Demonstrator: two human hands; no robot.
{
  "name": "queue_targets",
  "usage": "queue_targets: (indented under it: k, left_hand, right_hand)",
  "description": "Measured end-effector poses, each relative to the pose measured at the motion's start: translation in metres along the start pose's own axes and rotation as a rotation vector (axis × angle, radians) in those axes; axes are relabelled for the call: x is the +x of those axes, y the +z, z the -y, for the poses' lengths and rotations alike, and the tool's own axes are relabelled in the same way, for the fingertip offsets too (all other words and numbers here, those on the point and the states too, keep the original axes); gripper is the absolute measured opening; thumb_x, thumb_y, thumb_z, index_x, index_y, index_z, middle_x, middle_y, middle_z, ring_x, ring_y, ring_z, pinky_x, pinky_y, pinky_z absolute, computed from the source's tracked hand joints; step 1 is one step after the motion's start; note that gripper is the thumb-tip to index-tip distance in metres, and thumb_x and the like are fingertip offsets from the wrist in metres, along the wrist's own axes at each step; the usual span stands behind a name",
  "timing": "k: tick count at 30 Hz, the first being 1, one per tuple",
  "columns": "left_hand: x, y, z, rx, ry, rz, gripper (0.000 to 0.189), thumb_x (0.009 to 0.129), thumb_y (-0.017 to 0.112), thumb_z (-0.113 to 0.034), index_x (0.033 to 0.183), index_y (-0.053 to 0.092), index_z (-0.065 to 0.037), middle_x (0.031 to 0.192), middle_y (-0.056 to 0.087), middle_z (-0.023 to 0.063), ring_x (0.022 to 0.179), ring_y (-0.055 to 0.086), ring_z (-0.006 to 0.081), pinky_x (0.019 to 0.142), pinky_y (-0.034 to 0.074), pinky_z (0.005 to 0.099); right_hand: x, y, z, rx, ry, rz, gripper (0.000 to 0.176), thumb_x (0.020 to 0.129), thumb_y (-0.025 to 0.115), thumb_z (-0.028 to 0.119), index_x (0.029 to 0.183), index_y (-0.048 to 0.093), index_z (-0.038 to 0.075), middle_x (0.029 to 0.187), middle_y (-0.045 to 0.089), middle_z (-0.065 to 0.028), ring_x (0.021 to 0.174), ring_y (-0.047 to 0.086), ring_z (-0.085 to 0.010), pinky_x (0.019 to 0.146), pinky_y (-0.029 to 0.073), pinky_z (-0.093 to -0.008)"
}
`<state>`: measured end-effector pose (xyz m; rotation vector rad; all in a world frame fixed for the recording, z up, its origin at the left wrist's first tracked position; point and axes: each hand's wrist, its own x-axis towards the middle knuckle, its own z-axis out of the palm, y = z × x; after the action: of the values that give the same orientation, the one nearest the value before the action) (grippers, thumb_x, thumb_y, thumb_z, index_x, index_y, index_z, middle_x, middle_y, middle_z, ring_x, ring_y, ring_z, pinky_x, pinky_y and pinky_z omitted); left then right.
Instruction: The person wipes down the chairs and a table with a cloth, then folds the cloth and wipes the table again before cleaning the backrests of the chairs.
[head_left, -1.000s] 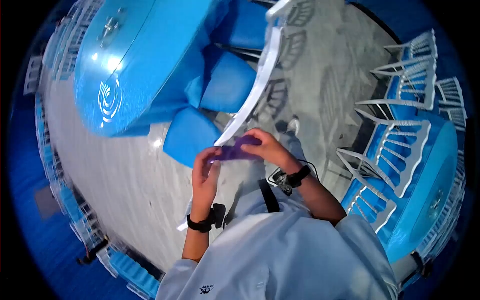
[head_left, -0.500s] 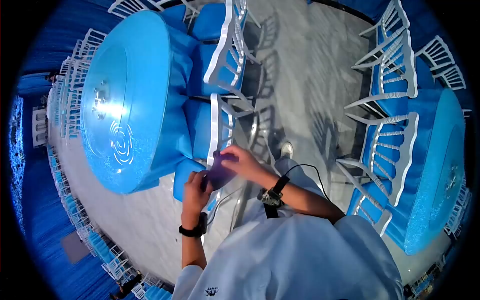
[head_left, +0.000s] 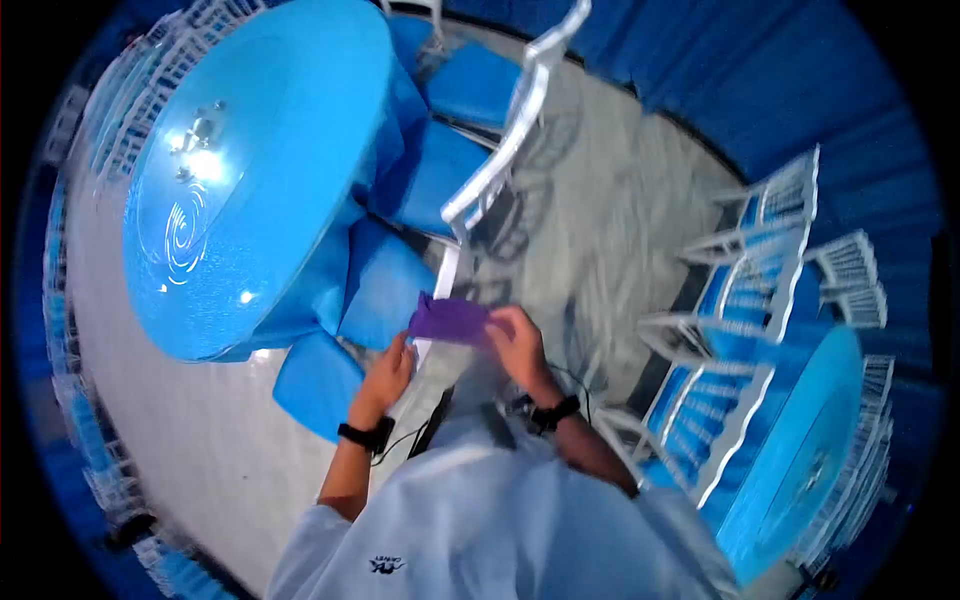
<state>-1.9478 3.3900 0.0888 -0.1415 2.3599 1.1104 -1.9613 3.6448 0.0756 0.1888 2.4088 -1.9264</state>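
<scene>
A purple cloth (head_left: 450, 321) is stretched between my two hands, over the white back rail of a chair. My right hand (head_left: 519, 347) pinches its right end. At the lower left corner of the cloth, the closed fingers of my left hand (head_left: 384, 376) grip its edge. Just beyond the hands is a chair with a blue seat (head_left: 385, 285), pushed up to a round table covered in a glossy blue cloth (head_left: 300, 110). Part of the chair's white frame (head_left: 447, 272) is hidden behind the purple cloth.
More white chairs (head_left: 515, 125) with blue seats ring the table on the left. To the right, white chairs (head_left: 735, 400) surround another blue table (head_left: 815, 450). A grey floor aisle (head_left: 610, 200) runs between them, and blue drapes (head_left: 750, 70) hang behind.
The purple cloth, bunched and tilted before, is now spread more level between my hands. My right hand has moved right and down, and the camera view has turned.
</scene>
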Motion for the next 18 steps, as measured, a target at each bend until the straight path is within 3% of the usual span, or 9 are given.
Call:
queue_targets:
  k: [2,5,7,8,11,13,14,15,18]
  left_hand:
    - [0.005,0.014,-0.002,-0.005,0.186,-0.159,0.041,0.096,0.053,-0.026,0.129,0.049,-0.003,0.113,0.06,0.0262,0.102,0.057,0.0428,0.085,0.046,0.0476]
    - [0.006,0.011,-0.016,-0.091,0.253,-0.237,0.042,0.093,0.057,-0.029,0.123,0.051,0.0,0.109,0.06,0.0258,0.101,0.056,0.0434,0.086,0.046,0.048]
    - [0.017,0.01,-0.023,0.309,0.456,-0.51,0.039,0.092,0.059,-0.035,0.106,0.055,0.001,0.096,0.06,0.0234,0.087,0.059,0.0416,0.077,0.047,0.0469]
    - [0.025,0.006,-0.026,0.286,0.428,-0.56,0.039,0.092,0.059,-0.035,0.106,0.055,0.001,0.096,0.06,0.0234,0.087,0.059,0.0416,0.077,0.047,0.0469]
    - [0.036,0.011,-0.024,0.059,0.207,-0.172,0.039,0.089,0.057,-0.042,0.101,0.058,-0.005,0.095,0.064,0.0218,0.087,0.061,0.0407,0.075,0.048,0.0494]
    - [0.02,0.009,-0.026,0.106,0.112,-0.181,0.036,0.089,0.056,-0.041,0.1,0.06,-0.006,0.091,0.065,0.0199,0.084,0.062,0.0399,0.073,0.049,0.0498]
    - [0.017,-0.005,-0.029,0.224,0.06,-0.165,0.034,0.089,0.056,-0.04,0.099,0.062,-0.008,0.087,0.066,0.0181,0.081,0.063,0.0392,0.07,0.05,0.0501]
    - [0.007,-0.007,-0.028,0.236,0.064,-0.217,0.03,0.089,0.056,-0.037,0.095,0.062,-0.008,0.084,0.066,0.017,0.078,0.063,0.0393,0.068,0.049,0.0509]
    - [-0.022,-0.004,-0.023,0.25,0.026,-0.298,0.025,0.088,0.057,-0.032,0.094,0.062,-0.009,0.079,0.064,0.016,0.074,0.063,0.0371,0.065,0.049,0.0504]
  right_hand:
    - [0.023,0.0,-0.006,-0.128,-0.183,-0.154,0.018,0.087,0.065,0.008,0.103,0.06,0.001,0.096,0.064,-0.0142,0.088,0.064,-0.0242,0.077,0.051,-0.0354]
    - [0.053,0.008,0.015,-0.095,0.027,-0.003,0.017,0.088,0.063,0.006,0.104,0.061,0.001,0.098,0.065,-0.0135,0.088,0.064,-0.0238,0.077,0.051,-0.0347]
    - [0.079,0.018,0.007,-0.213,-0.233,-0.013,0.017,0.089,0.06,0.007,0.105,0.061,0.0,0.098,0.065,-0.0125,0.087,0.065,-0.0231,0.076,0.052,-0.0344]
    - [0.092,0.027,-0.01,-0.226,-0.267,0.035,0.017,0.089,0.06,0.007,0.105,0.061,0.0,0.098,0.065,-0.0125,0.087,0.065,-0.0231,0.076,0.052,-0.0344]
    - [0.09,0.037,-0.025,0.061,-0.134,0.14,0.009,0.088,0.058,0.008,0.094,0.059,0.001,0.089,0.065,-0.011,0.077,0.063,-0.0288,0.068,0.05,-0.0384]
    - [0.082,0.033,-0.054,-0.276,-0.292,0.385,0.008,0.085,0.06,0.007,0.088,0.056,0.0,0.081,0.063,-0.0103,0.074,0.062,-0.0282,0.065,0.049,-0.0417]
    - [0.077,0.038,-0.085,-0.4,-0.138,0.58,0.015,0.083,0.061,0.009,0.094,0.059,-0.001,0.082,0.066,-0.0136,0.078,0.064,-0.0255,0.07,0.05,-0.0418]
    - [0.054,0.042,-0.02,-0.117,-0.057,0.673,0.024,0.082,0.063,0.011,0.102,0.062,-0.002,0.088,0.067,-0.0199,0.082,0.066,-0.0284,0.076,0.051,-0.0402]
    - [0.055,0.042,0.026,-0.548,0.068,0.903,0.028,0.081,0.065,0.009,0.107,0.063,-0.002,0.095,0.07,-0.0126,0.089,0.065,-0.0204,0.082,0.05,-0.0366]
